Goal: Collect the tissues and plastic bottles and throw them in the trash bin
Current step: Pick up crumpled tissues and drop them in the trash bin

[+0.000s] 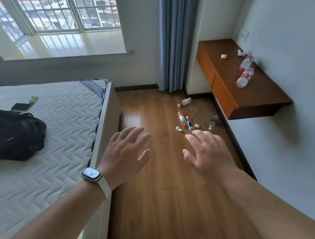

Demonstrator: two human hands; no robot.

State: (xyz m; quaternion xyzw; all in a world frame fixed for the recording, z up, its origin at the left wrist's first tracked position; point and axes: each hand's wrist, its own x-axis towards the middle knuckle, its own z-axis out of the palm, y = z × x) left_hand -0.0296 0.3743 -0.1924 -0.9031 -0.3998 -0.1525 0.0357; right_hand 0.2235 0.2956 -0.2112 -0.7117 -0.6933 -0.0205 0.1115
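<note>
Bedroom wood floor (167, 176): plastic bottles (185, 120) and crumpled tissues (178, 128) lie scattered ahead, more on the wall desk (264, 93). I judge them light, the bottles slick and crushable, best gripped mid-body; tissues pinch up. My left hand (125, 154) and right hand (210, 153) hover spread, empty.

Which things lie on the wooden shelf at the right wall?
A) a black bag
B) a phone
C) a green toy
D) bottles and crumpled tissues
D: two bottles with red labels lie on their sides on the shelf, with crumpled tissues behind them.
</note>
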